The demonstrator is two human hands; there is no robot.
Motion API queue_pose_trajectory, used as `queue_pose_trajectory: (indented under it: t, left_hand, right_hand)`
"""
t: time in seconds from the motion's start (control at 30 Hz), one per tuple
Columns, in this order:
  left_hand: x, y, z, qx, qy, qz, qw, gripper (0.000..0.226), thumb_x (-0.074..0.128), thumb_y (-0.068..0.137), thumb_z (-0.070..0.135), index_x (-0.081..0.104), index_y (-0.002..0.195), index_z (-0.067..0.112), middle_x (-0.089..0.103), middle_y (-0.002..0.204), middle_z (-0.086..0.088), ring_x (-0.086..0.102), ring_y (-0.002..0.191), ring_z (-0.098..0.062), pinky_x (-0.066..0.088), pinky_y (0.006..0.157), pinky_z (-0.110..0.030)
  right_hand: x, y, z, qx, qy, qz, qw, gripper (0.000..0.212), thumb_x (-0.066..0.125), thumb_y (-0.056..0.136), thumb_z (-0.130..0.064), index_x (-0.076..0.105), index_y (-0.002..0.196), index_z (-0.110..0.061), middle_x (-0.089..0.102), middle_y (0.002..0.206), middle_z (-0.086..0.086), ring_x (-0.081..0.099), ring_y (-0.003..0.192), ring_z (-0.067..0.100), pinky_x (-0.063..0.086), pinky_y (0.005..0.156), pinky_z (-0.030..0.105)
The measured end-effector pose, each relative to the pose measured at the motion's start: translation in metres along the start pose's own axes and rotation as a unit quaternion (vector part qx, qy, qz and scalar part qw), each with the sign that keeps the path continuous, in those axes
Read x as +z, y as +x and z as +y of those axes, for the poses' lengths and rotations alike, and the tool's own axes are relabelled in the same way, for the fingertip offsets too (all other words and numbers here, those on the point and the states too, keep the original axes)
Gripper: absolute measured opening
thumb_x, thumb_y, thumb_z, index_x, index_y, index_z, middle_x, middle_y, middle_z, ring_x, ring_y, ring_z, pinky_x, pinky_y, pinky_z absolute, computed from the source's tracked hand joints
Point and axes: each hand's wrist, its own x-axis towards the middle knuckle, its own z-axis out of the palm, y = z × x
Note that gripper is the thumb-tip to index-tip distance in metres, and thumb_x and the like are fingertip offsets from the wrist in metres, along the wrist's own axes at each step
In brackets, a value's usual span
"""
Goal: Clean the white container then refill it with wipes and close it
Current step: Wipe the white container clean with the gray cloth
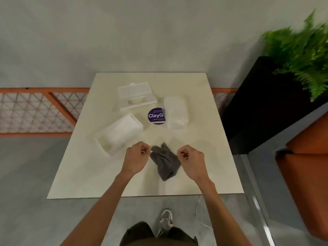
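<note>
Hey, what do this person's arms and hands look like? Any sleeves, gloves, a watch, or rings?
The left forearm and right forearm are bare as far up as the view shows, with no sleeves. The left hand and right hand wear no gloves, and no watch, bracelet or ring shows. Small pale spots at the fingertips may be nails, but they are too blurred to tell.

I can't read sm print on purple label (156, 115), its rt part hidden by wipes pack (175, 114), fern (300, 50) blurred, cut off at edge
</note>
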Motion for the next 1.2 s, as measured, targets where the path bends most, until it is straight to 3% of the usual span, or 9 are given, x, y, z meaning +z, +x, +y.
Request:
queue_pose_trajectory:
  t: [0.13, 0.23, 0.4, 0.53, 0.67, 0.8, 0.87, 1.03, 1.2]
  left_hand:
    - [0.021, 0.008, -0.008, -0.068, 0.010, -0.027, 0.997, 0.024, 0.067, 0.103, 0.027, 0.070, 0.122, 0.014, 0.074, 0.119, -0.002, 0.068, 0.100, -0.017, 0.049, 0.088, -0.026]
    - [0.036, 0.014, -0.016, -0.083, 0.023, -0.038, 0.996, 0.037, 0.066, 0.103, 0.030, 0.061, 0.135, 0.012, 0.068, 0.124, -0.006, 0.067, 0.109, -0.024, 0.051, 0.091, -0.032]
    - [0.047, 0.028, -0.021, -0.079, 0.040, -0.032, 0.996, 0.034, 0.070, 0.099, 0.029, 0.068, 0.130, 0.015, 0.067, 0.118, -0.008, 0.067, 0.107, -0.028, 0.052, 0.095, -0.037]
    - [0.049, 0.035, -0.019, -0.060, 0.057, -0.032, 0.996, 0.023, 0.075, 0.096, 0.027, 0.075, 0.114, 0.013, 0.064, 0.103, -0.007, 0.064, 0.097, -0.026, 0.053, 0.093, -0.038]
    - [0.046, 0.035, -0.010, -0.042, 0.001, -0.046, 0.998, 0.013, 0.076, 0.097, 0.024, 0.073, 0.107, 0.016, 0.070, 0.105, 0.003, 0.067, 0.092, -0.016, 0.047, 0.078, -0.020]
    - [0.041, 0.033, -0.004, -0.014, -0.030, -0.064, 0.997, 0.004, 0.073, 0.099, 0.021, 0.070, 0.102, 0.019, 0.077, 0.103, 0.004, 0.072, 0.095, -0.014, 0.053, 0.080, -0.020]
    - [0.040, 0.032, -0.002, -0.009, -0.035, -0.070, 0.997, 0.005, 0.073, 0.100, 0.018, 0.070, 0.104, 0.019, 0.077, 0.104, 0.003, 0.072, 0.097, -0.015, 0.053, 0.081, -0.017]
    - [0.036, 0.028, -0.001, -0.024, -0.064, -0.061, 0.996, 0.020, 0.076, 0.097, 0.015, 0.071, 0.116, 0.020, 0.076, 0.109, 0.003, 0.071, 0.096, -0.009, 0.060, 0.090, -0.027]
    - [0.028, 0.016, -0.002, -0.097, -0.076, -0.016, 0.992, 0.033, 0.069, 0.103, 0.033, 0.064, 0.130, 0.015, 0.069, 0.120, 0.003, 0.068, 0.102, -0.014, 0.055, 0.090, -0.029]
  right_hand:
    - [0.011, 0.015, 0.008, 0.033, -0.024, -0.034, 0.999, 0.005, 0.070, 0.104, -0.025, 0.072, 0.108, -0.023, 0.074, 0.100, -0.011, 0.069, 0.080, 0.001, 0.049, 0.069, 0.005]
    - [0.024, 0.022, 0.014, 0.022, -0.046, -0.047, 0.998, 0.012, 0.068, 0.105, -0.031, 0.070, 0.114, -0.022, 0.074, 0.108, -0.005, 0.072, 0.088, 0.013, 0.060, 0.080, 0.028]
    - [0.038, 0.028, 0.023, -0.001, -0.094, -0.059, 0.994, 0.025, 0.064, 0.105, -0.039, 0.064, 0.124, -0.023, 0.066, 0.120, 0.000, 0.061, 0.110, 0.023, 0.057, 0.092, 0.042]
    - [0.045, 0.029, 0.026, -0.009, -0.128, -0.046, 0.991, 0.028, 0.067, 0.103, -0.040, 0.067, 0.125, -0.023, 0.064, 0.118, 0.002, 0.055, 0.112, 0.027, 0.055, 0.093, 0.045]
    - [0.049, 0.026, 0.029, -0.027, -0.143, -0.012, 0.989, 0.024, 0.069, 0.102, -0.039, 0.068, 0.119, -0.022, 0.064, 0.115, 0.004, 0.057, 0.106, 0.030, 0.054, 0.090, 0.047]
    - [0.053, 0.021, 0.018, -0.015, -0.183, -0.032, 0.982, 0.058, 0.050, 0.102, -0.067, 0.058, 0.139, -0.023, 0.060, 0.132, 0.003, 0.054, 0.119, 0.029, 0.050, 0.099, 0.043]
    - [0.058, 0.022, 0.012, -0.008, -0.234, -0.046, 0.971, 0.065, 0.046, 0.101, -0.073, 0.056, 0.140, -0.022, 0.060, 0.131, 0.003, 0.054, 0.120, 0.029, 0.047, 0.101, 0.042]
    - [0.068, 0.030, 0.005, 0.009, -0.242, -0.078, 0.967, 0.045, 0.053, 0.107, -0.055, 0.056, 0.128, -0.015, 0.063, 0.122, 0.007, 0.057, 0.112, 0.029, 0.047, 0.095, 0.040]
    - [0.060, 0.037, 0.002, 0.083, -0.088, -0.116, 0.986, 0.037, 0.057, 0.108, -0.051, 0.060, 0.109, -0.014, 0.061, 0.108, 0.006, 0.061, 0.098, 0.028, 0.048, 0.082, 0.038]
